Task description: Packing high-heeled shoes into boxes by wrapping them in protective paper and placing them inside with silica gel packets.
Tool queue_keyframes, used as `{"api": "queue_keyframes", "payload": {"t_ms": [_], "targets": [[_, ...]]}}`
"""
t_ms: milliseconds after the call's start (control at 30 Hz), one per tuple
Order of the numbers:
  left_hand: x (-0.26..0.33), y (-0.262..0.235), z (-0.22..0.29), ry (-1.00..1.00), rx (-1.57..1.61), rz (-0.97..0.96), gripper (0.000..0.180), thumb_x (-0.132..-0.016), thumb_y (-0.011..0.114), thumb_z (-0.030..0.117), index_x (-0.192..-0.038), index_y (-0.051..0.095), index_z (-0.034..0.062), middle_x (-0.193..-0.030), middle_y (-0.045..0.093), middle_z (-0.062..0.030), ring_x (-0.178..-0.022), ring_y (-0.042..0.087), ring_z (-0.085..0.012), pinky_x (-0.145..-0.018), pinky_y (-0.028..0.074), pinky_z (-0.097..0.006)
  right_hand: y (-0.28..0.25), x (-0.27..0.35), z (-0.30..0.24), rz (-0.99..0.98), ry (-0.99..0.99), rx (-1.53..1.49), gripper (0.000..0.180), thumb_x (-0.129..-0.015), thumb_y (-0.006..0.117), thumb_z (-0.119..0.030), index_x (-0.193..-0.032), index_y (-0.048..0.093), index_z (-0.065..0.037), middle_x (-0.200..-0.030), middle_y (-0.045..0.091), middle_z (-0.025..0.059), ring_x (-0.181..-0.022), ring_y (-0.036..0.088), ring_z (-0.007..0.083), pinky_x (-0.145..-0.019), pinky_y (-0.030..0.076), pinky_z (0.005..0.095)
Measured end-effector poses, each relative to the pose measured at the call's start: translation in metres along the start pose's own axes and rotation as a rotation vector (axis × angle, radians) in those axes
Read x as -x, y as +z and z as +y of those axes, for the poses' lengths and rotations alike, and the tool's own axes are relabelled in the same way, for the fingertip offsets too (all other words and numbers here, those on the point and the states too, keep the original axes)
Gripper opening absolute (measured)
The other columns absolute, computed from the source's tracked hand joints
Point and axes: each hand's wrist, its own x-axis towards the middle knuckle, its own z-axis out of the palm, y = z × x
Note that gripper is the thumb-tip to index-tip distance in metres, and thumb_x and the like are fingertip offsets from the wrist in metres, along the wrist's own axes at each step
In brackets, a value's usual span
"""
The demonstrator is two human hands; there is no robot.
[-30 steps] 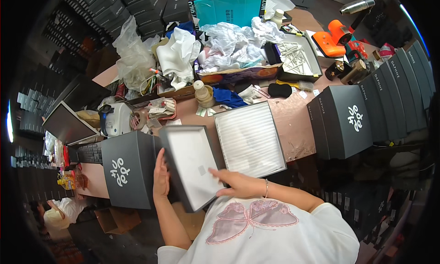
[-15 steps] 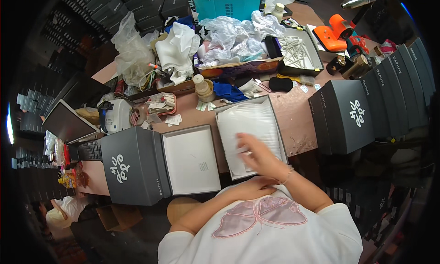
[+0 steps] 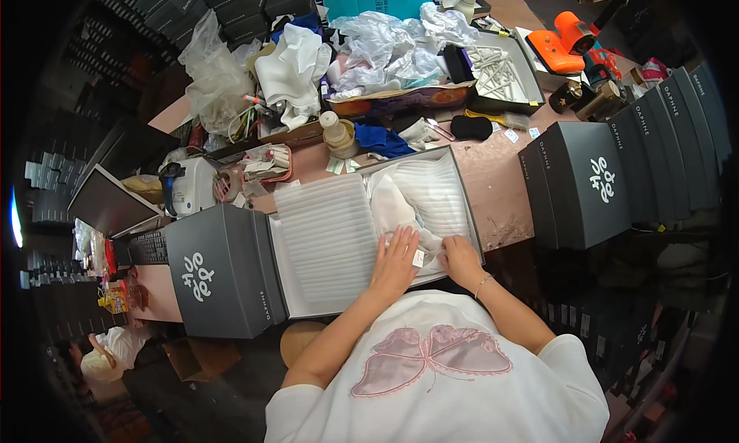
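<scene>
An open grey shoebox point(image 3: 471, 204) with white ribbed padding point(image 3: 439, 185) inside lies before me. In it is a smooth off-white item point(image 3: 391, 200), partly covered; I cannot tell its kind. My left hand point(image 3: 396, 262) rests on the item's near part, fingers stretched out, beside a small white tag point(image 3: 418, 258). At the near right corner my right hand point(image 3: 463, 263) has its fingers bent onto the white material. A ribbed white padding sheet point(image 3: 323, 239) lies across the shallow box lid point(image 3: 279, 281) to the left.
Closed dark shoeboxes stand upright at left point(image 3: 223, 270) and right point(image 3: 585, 185). Behind are a bottle point(image 3: 337, 135), a blue cloth point(image 3: 383, 140), a carton of crumpled white plastic point(image 3: 392, 104) and a tray of white sticks point(image 3: 493, 70). A white device point(image 3: 191, 185) stands left.
The ribbed sheet has come out of the box onto the lid at left, uncovering the off-white item. My left hand has moved from my front into the box; my right has shifted nearer me.
</scene>
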Motion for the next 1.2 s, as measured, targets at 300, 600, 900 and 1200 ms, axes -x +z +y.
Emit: {"api": "queue_keyframes", "payload": {"t_ms": [300, 600, 900, 1200], "targets": [[0.017, 0.036, -0.029, 0.094, -0.079, -0.129, 0.013, -0.08, 0.054, 0.011, -0.089, 0.063, 0.0085, -0.089, 0.059, -0.0079, -0.099, 0.056, -0.0266, -0.101, 0.034, -0.049, -0.002, -0.023, 0.004, -0.191, 0.148, -0.169, 0.025, -0.08, 0.067, -0.026, -0.089, 0.061, -0.003, -0.091, 0.063, 0.0203, -0.087, 0.06, 0.0371, -0.075, 0.046, 0.0461], [0.03, 0.02, -0.026, 0.111, 0.261, -0.047, 0.012, -0.084, 0.054, 0.009, -0.094, 0.059, 0.0054, -0.092, 0.061, -0.0114, -0.089, 0.059, -0.0319, -0.074, 0.049, -0.038, -0.047, -0.044, -0.01, -0.185, 0.117, -0.382, 0.022, -0.084, 0.064, -0.02, -0.084, 0.059, 0.001, -0.077, 0.062, 0.0204, -0.069, 0.059, 0.0334, -0.063, 0.045, 0.039], [0.033, 0.011, -0.028, -0.914, 1.818, 0.59, 0.024, -0.1, 0.038, 0.013, -0.118, 0.042, -0.002, -0.115, 0.056, -0.0167, -0.104, 0.06, -0.0268, -0.092, 0.052, -0.046, -0.066, -0.04, 0.046, -0.461, 0.338, -1.163, 0.016, -0.091, 0.062, -0.021, -0.088, 0.059, -0.005, -0.077, 0.054, -0.0058, -0.07, 0.047, 0.0027, -0.061, 0.039, 0.0198], [0.019, 0.023, -0.009, -0.76, 1.432, 0.094, 0.063, -0.095, 0.051, 0.031, -0.144, 0.025, 0.0008, -0.142, 0.038, -0.0175, -0.129, 0.04, -0.0283, -0.106, 0.036, -0.043, -0.057, -0.018, 0.021, -0.297, 0.351, -1.744, 0.029, -0.09, 0.061, -0.015, -0.113, 0.057, 0.002, -0.105, 0.065, 0.0061, -0.092, 0.063, 0.0111, -0.081, 0.052, 0.0266]]}}
